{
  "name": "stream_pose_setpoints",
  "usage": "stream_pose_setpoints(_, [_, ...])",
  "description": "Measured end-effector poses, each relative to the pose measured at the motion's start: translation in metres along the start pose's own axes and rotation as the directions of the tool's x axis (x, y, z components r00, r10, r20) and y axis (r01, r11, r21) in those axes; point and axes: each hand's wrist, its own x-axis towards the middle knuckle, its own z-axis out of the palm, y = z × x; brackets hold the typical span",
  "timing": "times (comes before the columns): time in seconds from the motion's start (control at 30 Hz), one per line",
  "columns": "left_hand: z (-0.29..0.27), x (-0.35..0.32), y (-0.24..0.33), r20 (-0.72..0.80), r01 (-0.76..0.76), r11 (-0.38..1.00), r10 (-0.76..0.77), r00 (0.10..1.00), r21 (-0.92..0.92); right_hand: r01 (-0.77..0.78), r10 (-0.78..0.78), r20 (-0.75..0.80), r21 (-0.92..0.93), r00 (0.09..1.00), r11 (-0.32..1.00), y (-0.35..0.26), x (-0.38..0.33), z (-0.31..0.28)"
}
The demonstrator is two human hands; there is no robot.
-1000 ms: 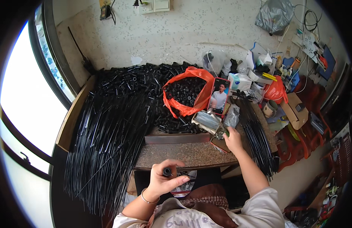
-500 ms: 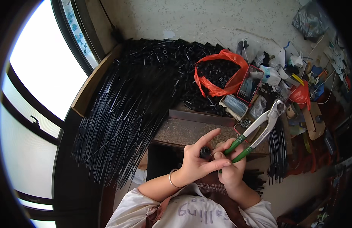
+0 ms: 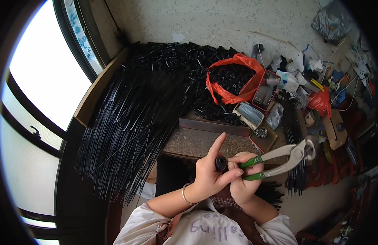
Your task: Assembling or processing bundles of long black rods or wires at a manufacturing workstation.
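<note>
Head view, landmark = red plastic bag [image 3: 230, 99]. Both hands are up on the person's side of the bag, close together, above the front edge of the table [image 3: 189, 141].

Left hand [image 3: 206, 173]: index finger sticks out straight, the rest curled round a black tubular part [image 3: 220, 164], its hollow end facing the camera. Thumb reaches across to the right fingertips. Grip looks chosen to keep the tube steady while leaving thumb and index free.

Right hand [image 3: 244, 185]: wrapped on the green-handled pliers [image 3: 297, 154], which lie nearer the person than the bag and to its right. Handles stand apart, head points away to the right, probably so the tool stays in the palm while the fingertips do something else. Thumb and index meet by the tube; can't tell if they pinch anything small.

Around the bag: pile of black tubular parts [image 3: 164, 57] behind and left of it; long black rods [image 3: 119, 139] further left, fanned toward the person, seemingly laid that way for easy reach. More black parts inside the bag, mouth held wide, likely for quick picking. Phone [image 3: 264, 92] props at the bag's right side, screen facing the person, presumably for viewing. Pale thin rods [image 3: 250, 111] in a box just in front of the phone, right-front of the bag; small metal bits [image 3: 261, 132] nearer still, likely kept within right-hand reach.
</note>
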Motion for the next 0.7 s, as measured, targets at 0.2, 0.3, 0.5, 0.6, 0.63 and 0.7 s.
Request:
stream_pose_setpoints(0.2, [-0.008,0.009,-0.004,0.320,0.090,0.953,0.008,0.948,-0.291,0.227,-0.241,0.133,0.110,0.961,0.968,0.019,0.012,-0.012])
stream_pose_setpoints(0.3, [-0.018,0.016,0.006,0.416,0.121,0.917,0.053,0.908,-0.381,-0.174,0.141,0.136,0.270,0.981,0.947,0.011,0.019,-0.014])
stream_pose_setpoints(0.5, [-0.063,0.029,-0.012,0.167,0.119,0.890,-0.049,0.985,-0.439,-0.763,0.753,0.399,-0.173,0.524,0.623,-0.028,0.008,-0.041])
stream_pose_setpoints(0.6, [-0.074,0.035,-0.011,0.187,0.112,0.919,-0.043,0.981,-0.379,-0.628,0.757,0.516,-0.446,0.401,0.637,-0.025,-0.008,-0.032])
stream_pose_setpoints(0.63, [-0.076,0.036,-0.010,0.241,0.083,0.955,-0.012,0.970,-0.286,-0.664,0.767,0.505,-0.420,0.396,0.619,-0.028,-0.006,-0.022])
stream_pose_setpoints(0.7, [-0.074,0.034,-0.008,0.161,0.071,0.968,-0.033,0.986,-0.241,-0.621,0.683,0.614,-0.369,0.395,0.691,-0.020,-0.002,-0.024])
